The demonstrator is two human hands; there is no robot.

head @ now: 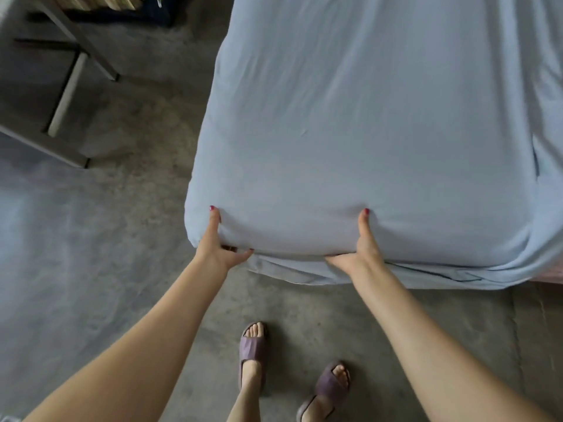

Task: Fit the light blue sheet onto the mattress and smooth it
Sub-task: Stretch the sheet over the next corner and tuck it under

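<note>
The light blue sheet (365, 123) covers the top of the mattress and wraps over its near end. My left hand (214, 245) grips the near left corner, thumb on top and fingers curled under the edge. My right hand (361, 248) grips the near edge further right in the same way, thumb pressed into the top. Loose sheet fabric (304, 274) bunches and hangs below the edge between and beside my hands. At the right, the sheet folds and drapes down the side (545, 239). The mattress itself is hidden under the sheet.
Grey concrete floor (100, 239) surrounds the bed. A metal-framed table or bench (70, 95) stands at the upper left. My feet in purple slides (253, 348) stand just short of the bed's near end. A pinkish strip (548, 278) shows under the sheet at the right.
</note>
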